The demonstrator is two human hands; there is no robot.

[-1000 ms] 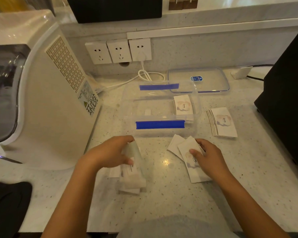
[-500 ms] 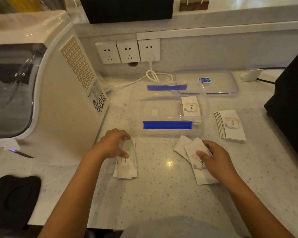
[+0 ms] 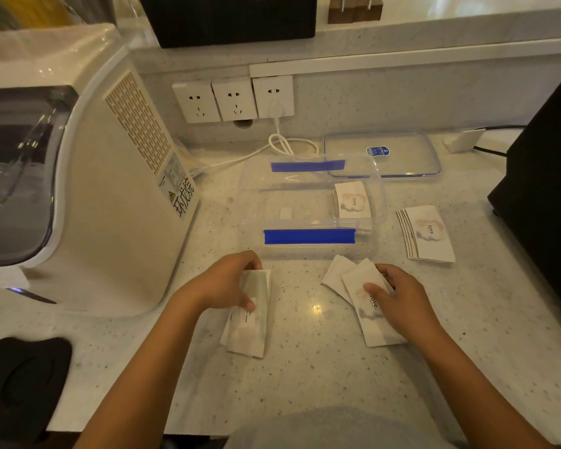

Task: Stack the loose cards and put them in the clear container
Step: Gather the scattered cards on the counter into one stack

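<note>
Currently, the left hand [image 3: 227,283] grips a small card stack [image 3: 250,319] while the right hand [image 3: 399,299] lies flat, fingers extended, on loose cards [image 3: 353,280] before the clear container [image 3: 308,205].

Pale speckled stone counter [image 3: 321,377] carries everything. At the back-centre: clear container [image 3: 311,222] w/ blue clips, its lid [image 3: 402,163] flat behind-right. Fanned card stack [image 3: 429,234] to the container's right — two loose card piles nearer, one left [image 3: 250,332], one right [image 3: 366,303]. White appliance [image 3: 110,196] at left, black box [image 3: 544,196] at right, white cable [image 3: 282,145] by the wall.
</note>
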